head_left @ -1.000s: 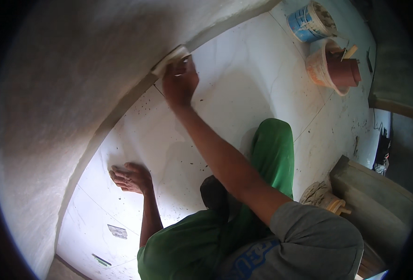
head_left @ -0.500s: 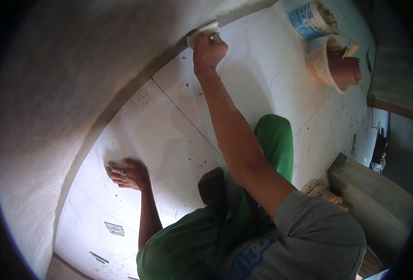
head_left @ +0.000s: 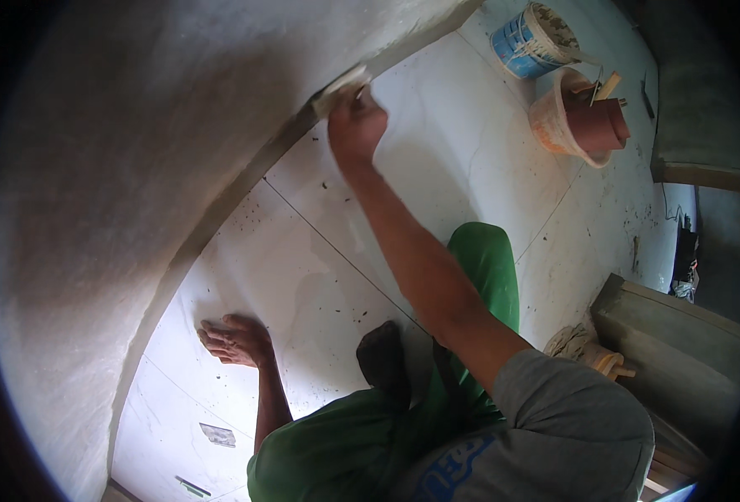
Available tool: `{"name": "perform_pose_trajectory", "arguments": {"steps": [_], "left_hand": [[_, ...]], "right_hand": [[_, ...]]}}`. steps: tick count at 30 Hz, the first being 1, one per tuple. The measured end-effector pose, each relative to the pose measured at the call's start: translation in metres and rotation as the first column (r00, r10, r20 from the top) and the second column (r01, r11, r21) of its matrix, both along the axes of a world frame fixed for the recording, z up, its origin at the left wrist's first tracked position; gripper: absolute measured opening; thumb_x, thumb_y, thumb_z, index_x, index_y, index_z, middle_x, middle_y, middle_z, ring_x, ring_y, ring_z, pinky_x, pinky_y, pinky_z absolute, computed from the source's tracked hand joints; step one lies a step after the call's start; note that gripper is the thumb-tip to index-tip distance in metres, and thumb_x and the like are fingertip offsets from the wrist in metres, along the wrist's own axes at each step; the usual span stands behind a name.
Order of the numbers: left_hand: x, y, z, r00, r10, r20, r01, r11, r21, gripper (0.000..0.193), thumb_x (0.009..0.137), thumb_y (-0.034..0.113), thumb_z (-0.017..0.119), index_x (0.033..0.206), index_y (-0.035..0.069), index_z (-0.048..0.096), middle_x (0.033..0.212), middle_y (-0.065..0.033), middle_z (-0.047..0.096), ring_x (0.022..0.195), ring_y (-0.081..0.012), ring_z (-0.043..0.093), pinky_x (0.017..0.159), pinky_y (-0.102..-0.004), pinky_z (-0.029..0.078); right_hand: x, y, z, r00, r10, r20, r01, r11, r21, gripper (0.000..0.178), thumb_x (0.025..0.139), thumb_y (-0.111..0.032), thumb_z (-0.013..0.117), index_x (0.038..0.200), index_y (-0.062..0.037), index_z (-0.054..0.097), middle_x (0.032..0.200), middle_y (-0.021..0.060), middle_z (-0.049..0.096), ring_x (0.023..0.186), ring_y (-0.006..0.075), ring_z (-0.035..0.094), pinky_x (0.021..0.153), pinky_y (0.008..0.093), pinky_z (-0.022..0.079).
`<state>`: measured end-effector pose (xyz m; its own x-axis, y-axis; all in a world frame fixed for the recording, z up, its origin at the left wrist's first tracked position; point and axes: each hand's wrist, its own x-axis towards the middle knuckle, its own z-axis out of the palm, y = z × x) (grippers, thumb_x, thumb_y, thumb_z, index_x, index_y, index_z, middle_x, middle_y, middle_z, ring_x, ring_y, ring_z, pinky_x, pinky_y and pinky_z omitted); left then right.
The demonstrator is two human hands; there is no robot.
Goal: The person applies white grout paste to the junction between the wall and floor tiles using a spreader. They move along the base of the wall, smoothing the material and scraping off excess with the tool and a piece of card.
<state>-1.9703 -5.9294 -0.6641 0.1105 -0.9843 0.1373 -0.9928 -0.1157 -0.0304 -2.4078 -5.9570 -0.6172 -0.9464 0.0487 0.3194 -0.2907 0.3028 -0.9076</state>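
My right hand [head_left: 357, 130] is closed on a pale, flat pad [head_left: 342, 86], pressed against the narrow grey strip [head_left: 219, 211] at the foot of the wall. Whether the pad is sandpaper, a sponge or a scraper I cannot make out. Lower left, my left hand [head_left: 238, 340] rests on the white tiled floor [head_left: 303, 276] with fingers spread, holding nothing. Small dark crumbs lie scattered on the tiles around both hands.
At the upper right stand a blue bucket [head_left: 516, 52] smeared with mortar and a pinkish tub [head_left: 552, 123] holding reddish sheets. A small grey plate [head_left: 218, 434] and a thin green tool [head_left: 192, 486] lie lower left. A concrete ledge [head_left: 671, 335] is at right.
My right hand and the pad have slid a little left and down along the foot of the wall. The view has shifted slightly; my left hand stays flat on the floor.
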Motion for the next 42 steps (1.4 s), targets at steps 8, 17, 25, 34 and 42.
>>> {"name": "perform_pose_trajectory", "arguments": {"steps": [8,17,25,34,42], "left_hand": [[0.002,0.001,0.003,1.0,0.021,-0.008,-0.021,1.0,0.014,0.064,0.106,0.045,0.042,0.157,0.006,0.041,0.163,-0.0199,0.038,0.148,-0.0369,0.038,0.114,-0.0578,0.035],[-0.022,0.009,-0.005,0.998,0.002,-0.065,0.0,1.0,0.026,0.065,0.105,0.046,0.042,0.157,0.007,0.042,0.163,-0.0176,0.038,0.15,-0.0351,0.037,0.116,-0.0564,0.034],[-0.004,0.004,0.007,0.999,0.027,-0.048,-0.025,0.999,0.044,0.066,0.106,0.047,0.04,0.158,0.006,0.038,0.163,-0.0192,0.036,0.151,-0.0355,0.035,0.115,-0.0565,0.034],[-0.02,0.006,0.01,0.995,0.0,-0.1,0.007,0.998,0.064,0.064,0.105,0.043,0.044,0.157,0.005,0.039,0.162,-0.0205,0.036,0.151,-0.0369,0.034,0.115,-0.0569,0.034],[0.0,0.003,0.011,0.998,0.001,-0.063,0.0,1.0,0.018,0.063,0.105,0.042,0.044,0.156,0.005,0.039,0.161,-0.0227,0.037,0.149,-0.0379,0.036,0.114,-0.0589,0.034]], "right_hand": [[-0.016,0.01,0.003,0.997,0.029,0.067,-0.028,1.0,-0.01,0.042,0.095,-0.03,0.063,0.087,0.0103,0.071,0.07,0.0229,0.069,0.068,0.0243,0.067,0.069,0.0435,0.052],[-0.029,0.004,-0.047,0.973,-0.151,0.172,0.141,0.988,0.067,0.054,0.097,-0.038,0.066,0.069,0.008,0.062,0.067,0.0197,0.066,0.06,0.0227,0.059,0.059,0.048,0.048],[0.054,-0.004,0.024,0.907,0.151,0.394,-0.02,0.948,-0.318,0.036,0.099,-0.02,0.065,0.118,0.011,0.061,0.084,0.016,0.076,0.074,0.0229,0.073,0.069,0.0377,0.057],[0.067,-0.006,0.003,0.913,0.12,0.389,0.027,0.935,-0.354,0.053,0.097,-0.022,0.068,0.134,0.0139,0.057,0.094,0.0259,0.076,0.095,0.0344,0.075,0.089,0.0418,0.056],[0.128,-0.018,0.027,0.924,0.2,0.327,-0.148,0.973,-0.177,0.048,0.1,-0.019,0.06,0.139,0.0099,0.056,0.098,0.0251,0.075,0.1,0.0394,0.073,0.092,0.0469,0.055]]}}
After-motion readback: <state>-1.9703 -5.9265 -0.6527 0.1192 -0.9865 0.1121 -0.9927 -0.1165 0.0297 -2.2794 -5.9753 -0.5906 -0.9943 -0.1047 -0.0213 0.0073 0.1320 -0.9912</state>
